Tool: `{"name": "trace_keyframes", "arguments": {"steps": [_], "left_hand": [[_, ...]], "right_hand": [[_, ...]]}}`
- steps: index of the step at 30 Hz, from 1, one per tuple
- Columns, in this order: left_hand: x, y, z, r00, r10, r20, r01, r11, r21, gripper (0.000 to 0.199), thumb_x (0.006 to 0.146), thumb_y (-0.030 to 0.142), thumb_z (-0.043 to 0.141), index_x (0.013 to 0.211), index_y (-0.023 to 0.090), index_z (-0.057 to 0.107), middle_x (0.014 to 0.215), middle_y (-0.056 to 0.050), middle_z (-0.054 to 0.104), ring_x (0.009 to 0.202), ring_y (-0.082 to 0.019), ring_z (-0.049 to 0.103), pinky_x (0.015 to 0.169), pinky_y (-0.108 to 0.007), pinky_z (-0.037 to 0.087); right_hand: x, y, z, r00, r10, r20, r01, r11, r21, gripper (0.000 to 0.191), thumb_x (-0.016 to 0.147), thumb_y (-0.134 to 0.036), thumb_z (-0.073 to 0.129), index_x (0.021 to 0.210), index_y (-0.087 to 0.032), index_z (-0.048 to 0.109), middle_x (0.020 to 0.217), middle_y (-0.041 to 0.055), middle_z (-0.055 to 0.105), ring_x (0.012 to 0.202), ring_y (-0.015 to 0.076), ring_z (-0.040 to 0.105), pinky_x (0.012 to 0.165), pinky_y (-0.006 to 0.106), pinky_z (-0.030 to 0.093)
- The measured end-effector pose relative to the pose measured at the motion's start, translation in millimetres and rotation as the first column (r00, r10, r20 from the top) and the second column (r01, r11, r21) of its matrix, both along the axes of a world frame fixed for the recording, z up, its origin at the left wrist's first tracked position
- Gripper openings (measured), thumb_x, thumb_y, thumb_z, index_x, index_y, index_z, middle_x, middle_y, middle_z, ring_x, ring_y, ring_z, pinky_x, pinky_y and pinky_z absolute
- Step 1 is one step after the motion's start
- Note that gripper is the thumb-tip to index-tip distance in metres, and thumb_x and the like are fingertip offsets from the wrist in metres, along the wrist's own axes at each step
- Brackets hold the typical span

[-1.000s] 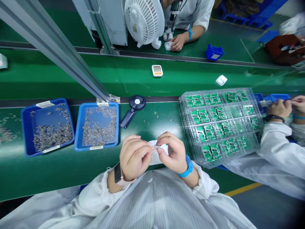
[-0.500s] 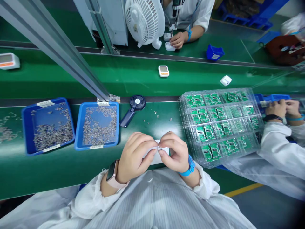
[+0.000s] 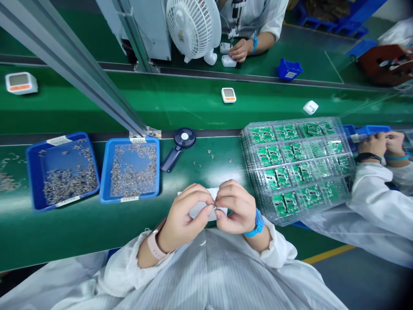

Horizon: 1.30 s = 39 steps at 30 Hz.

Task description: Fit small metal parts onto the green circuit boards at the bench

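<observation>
My left hand (image 3: 190, 212) and my right hand (image 3: 235, 206) meet at the front of the bench, fingertips pinched together. Between them is a small metal part (image 3: 215, 207), mostly covered by the fingers, so its exact kind is unclear. Under the hands lies a piece of white paper or cloth (image 3: 196, 210) on the green bench. To the left, a blue tray (image 3: 129, 200) holds many tiny metal parts, and a darker blue tray (image 3: 35, 189) beside it holds more. Several loose small parts (image 3: 212, 156) lie beyond my hands.
A small dark handheld fan (image 3: 184, 137) lies behind the trays. Stacked clear plastic trays (image 3: 254, 189) with green circuit boards stand at right, near a co-worker's hands (image 3: 372, 146). White devices (image 3: 229, 95) sit on the green conveyor (image 3: 180, 99). A metal post (image 3: 97, 82) slants across the left.
My left wrist has turned, and the fingertips have shifted slightly around the small part. More of the white sheet shows. The white devices on the conveyor have moved right.
</observation>
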<state>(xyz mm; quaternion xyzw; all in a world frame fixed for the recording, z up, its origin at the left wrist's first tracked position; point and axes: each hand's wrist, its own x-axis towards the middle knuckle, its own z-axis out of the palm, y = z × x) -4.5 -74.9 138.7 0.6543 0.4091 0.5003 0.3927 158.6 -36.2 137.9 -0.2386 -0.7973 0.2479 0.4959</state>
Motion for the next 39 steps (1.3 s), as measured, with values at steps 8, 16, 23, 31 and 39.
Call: {"name": "trace_keyframes", "arguments": {"steps": [8,16,23,31,39], "left_hand": [[-4.9,-0.9,0.5,0.996,-0.057,0.061,0.062,0.995,-0.074,0.012,0.093,0.017,0.053,0.098,0.02,0.062,0.09,-0.004,0.064,0.087,-0.016,0.059,0.079,-0.029,0.047],[-2.4,-2.9,6.2,0.991,-0.089,0.103,0.102,0.987,-0.127,0.007,0.091,0.018,0.056,0.096,0.02,0.06,0.089,-0.002,0.061,0.084,-0.014,0.058,0.076,-0.027,0.047],[-4.5,-2.3,9.1,0.988,-0.094,0.118,0.114,0.979,-0.167,0.013,0.093,0.012,0.05,0.089,0.02,0.06,0.083,0.0,0.06,0.078,-0.011,0.058,0.073,-0.024,0.047],[-4.7,-2.8,10.4,0.991,-0.061,0.122,0.081,0.983,-0.163,0.006,0.088,0.013,0.059,0.087,0.02,0.059,0.082,-0.001,0.06,0.078,-0.013,0.057,0.072,-0.026,0.046],[-5.3,-3.3,6.3,0.987,-0.035,0.157,0.067,0.977,-0.202,0.012,0.086,0.016,0.062,0.097,0.02,0.061,0.089,-0.003,0.059,0.084,-0.015,0.058,0.076,-0.028,0.047]], "right_hand": [[6.0,1.3,-0.3,1.0,-0.011,-0.006,0.011,0.999,0.042,0.017,0.079,-0.014,0.059,0.095,-0.019,0.06,0.074,0.0036,0.061,0.066,0.0158,0.056,0.06,0.032,0.052],[7.6,-0.1,-3.1,1.0,0.0,-0.008,0.001,0.996,0.091,0.018,0.079,-0.013,0.06,0.097,-0.019,0.06,0.075,0.0038,0.061,0.066,0.0161,0.056,0.06,0.033,0.053],[7.6,-1.1,-3.3,0.999,0.038,-0.03,-0.037,0.999,0.036,0.016,0.081,-0.016,0.058,0.097,-0.02,0.06,0.073,0.0032,0.061,0.065,0.0156,0.056,0.06,0.033,0.052],[6.1,-0.3,-2.0,0.999,0.038,-0.03,-0.037,0.998,0.041,0.015,0.08,-0.015,0.059,0.095,-0.019,0.06,0.073,0.0036,0.061,0.066,0.0158,0.056,0.06,0.033,0.052],[7.0,1.0,-0.9,1.0,0.025,-0.008,-0.024,0.999,0.036,0.015,0.082,-0.016,0.058,0.097,-0.019,0.06,0.074,0.0033,0.061,0.066,0.0156,0.057,0.06,0.032,0.053]]}}
